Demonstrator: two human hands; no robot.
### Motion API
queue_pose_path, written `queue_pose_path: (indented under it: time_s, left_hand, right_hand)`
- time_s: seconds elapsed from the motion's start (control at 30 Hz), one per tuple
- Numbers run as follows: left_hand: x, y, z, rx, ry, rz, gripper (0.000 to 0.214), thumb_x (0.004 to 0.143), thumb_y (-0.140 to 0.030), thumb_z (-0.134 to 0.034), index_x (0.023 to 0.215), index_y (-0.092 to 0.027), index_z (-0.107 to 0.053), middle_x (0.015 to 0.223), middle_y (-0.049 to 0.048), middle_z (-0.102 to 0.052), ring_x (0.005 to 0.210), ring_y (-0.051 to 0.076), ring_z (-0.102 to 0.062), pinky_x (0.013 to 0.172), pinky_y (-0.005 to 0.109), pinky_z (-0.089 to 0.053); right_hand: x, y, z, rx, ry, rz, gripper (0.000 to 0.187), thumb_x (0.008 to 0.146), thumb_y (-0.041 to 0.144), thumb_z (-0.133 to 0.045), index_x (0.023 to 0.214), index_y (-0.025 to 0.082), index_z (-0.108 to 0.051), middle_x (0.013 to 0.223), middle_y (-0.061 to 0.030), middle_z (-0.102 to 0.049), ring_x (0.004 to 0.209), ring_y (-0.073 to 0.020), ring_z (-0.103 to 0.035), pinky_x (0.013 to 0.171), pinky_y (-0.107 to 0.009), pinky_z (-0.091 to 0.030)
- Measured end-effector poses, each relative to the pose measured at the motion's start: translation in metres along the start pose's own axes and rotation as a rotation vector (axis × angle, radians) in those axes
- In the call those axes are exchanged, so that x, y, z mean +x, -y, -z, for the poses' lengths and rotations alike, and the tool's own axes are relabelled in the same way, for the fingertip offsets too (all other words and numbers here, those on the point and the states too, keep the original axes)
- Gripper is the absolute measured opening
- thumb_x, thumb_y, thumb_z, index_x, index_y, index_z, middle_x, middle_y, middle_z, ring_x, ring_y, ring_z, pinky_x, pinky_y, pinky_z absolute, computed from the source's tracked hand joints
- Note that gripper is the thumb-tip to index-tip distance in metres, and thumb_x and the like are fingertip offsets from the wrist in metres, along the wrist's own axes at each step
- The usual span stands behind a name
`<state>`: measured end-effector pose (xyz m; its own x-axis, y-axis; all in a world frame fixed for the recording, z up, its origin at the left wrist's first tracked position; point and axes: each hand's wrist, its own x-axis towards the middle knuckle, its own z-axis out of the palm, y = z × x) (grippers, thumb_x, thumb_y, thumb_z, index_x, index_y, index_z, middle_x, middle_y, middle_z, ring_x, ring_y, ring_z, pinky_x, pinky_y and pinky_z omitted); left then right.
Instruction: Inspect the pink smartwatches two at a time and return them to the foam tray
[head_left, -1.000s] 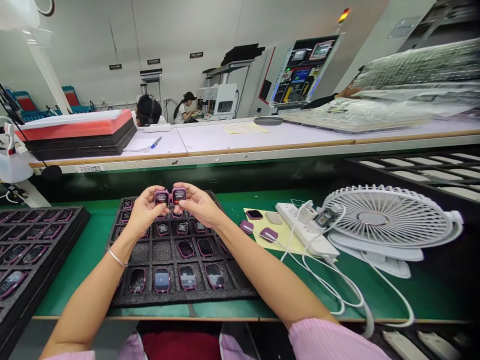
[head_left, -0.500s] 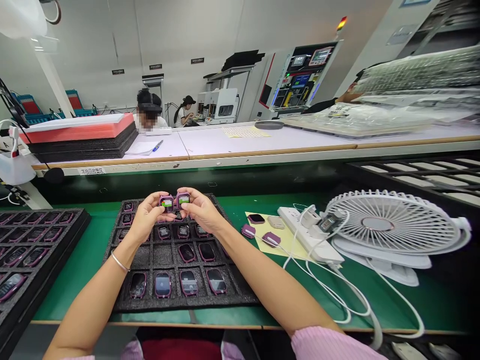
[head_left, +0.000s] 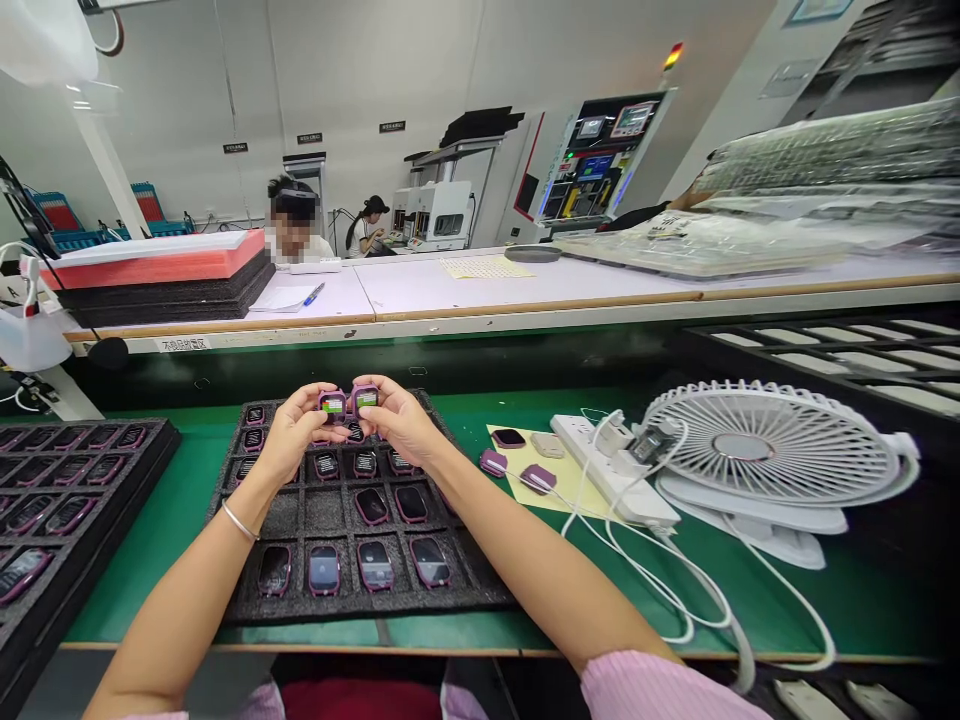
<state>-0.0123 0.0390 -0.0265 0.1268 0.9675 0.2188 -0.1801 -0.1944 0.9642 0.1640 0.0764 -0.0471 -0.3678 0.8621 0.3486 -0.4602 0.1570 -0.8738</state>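
Side by side above the black foam tray (head_left: 322,510), two purple smartwatch bodies are held with their lit screens facing me. My left hand (head_left: 294,432) is closed around the left smartwatch (head_left: 332,404), thumb at its lower edge. The right smartwatch (head_left: 366,399) is pinched in my right hand (head_left: 401,420), its thumb touching the screen. Both screens show green and white areas, too small to read. Below my hands, the tray's compartments hold several more purple watch bodies, such as a dark-screened watch (head_left: 324,570) in the front row; some compartments there hold nothing.
At left lies another foam tray (head_left: 82,520) of watches. To the right are yellow paper (head_left: 559,490) with several watch pieces, a white power strip (head_left: 615,470), trailing cables and a white fan (head_left: 750,450). A raised shelf (head_left: 420,300) runs behind. Two people sit beyond it.
The view has shifted slightly. Both hands keep hold of the two smartwatches in nearly the same place.
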Motion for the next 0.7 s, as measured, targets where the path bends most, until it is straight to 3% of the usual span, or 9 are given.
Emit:
queue_pose_path:
  time_s: [0.2, 0.47, 0.57, 0.7]
  left_hand:
    - [0.020, -0.030, -0.001, -0.006, 0.030, -0.079, 0.040, 0.068, -0.025, -0.065, 0.107, -0.016, -0.061, 0.097, 0.0039, -0.068, 0.062, 0.018, -0.072, 0.062, 0.032, -0.060]
    - [0.065, -0.112, -0.009, -0.020, 0.077, -0.302, 0.037, 0.076, -0.039, -0.063, 0.103, -0.015, -0.059, 0.080, 0.0031, -0.070, 0.057, 0.018, -0.070, 0.058, 0.032, -0.058]
    - [0.073, -0.136, -0.012, 0.003, 0.077, -0.347, 0.035, 0.075, -0.038, -0.061, 0.102, -0.015, -0.059, 0.080, 0.0032, -0.069, 0.055, 0.017, -0.069, 0.057, 0.032, -0.057]
    - [0.078, -0.150, -0.013, 0.026, 0.082, -0.398, 0.035, 0.071, -0.027, -0.060, 0.104, -0.016, -0.058, 0.083, 0.0021, -0.069, 0.058, 0.016, -0.069, 0.060, 0.030, -0.056]
  right_hand:
    - [0.023, 0.028, -0.005, 0.018, 0.034, 0.018, 0.042, 0.065, 0.015, -0.068, 0.105, 0.021, -0.061, 0.084, 0.0018, -0.065, 0.055, -0.0091, -0.055, 0.053, -0.024, -0.048]
    - [0.085, 0.110, -0.031, -0.010, 0.131, 0.181, 0.027, 0.084, 0.038, -0.060, 0.102, 0.018, -0.060, 0.077, -0.0011, -0.064, 0.055, -0.0117, -0.056, 0.049, -0.023, -0.047]
    - [0.098, 0.133, -0.040, -0.061, 0.139, 0.211, 0.026, 0.090, 0.040, -0.054, 0.100, 0.017, -0.060, 0.078, -0.0026, -0.064, 0.053, -0.0119, -0.056, 0.048, -0.024, -0.046]
    - [0.106, 0.148, -0.046, -0.103, 0.171, 0.257, 0.025, 0.088, 0.037, -0.055, 0.103, 0.017, -0.058, 0.080, -0.0038, -0.066, 0.053, -0.0121, -0.057, 0.049, -0.025, -0.047]
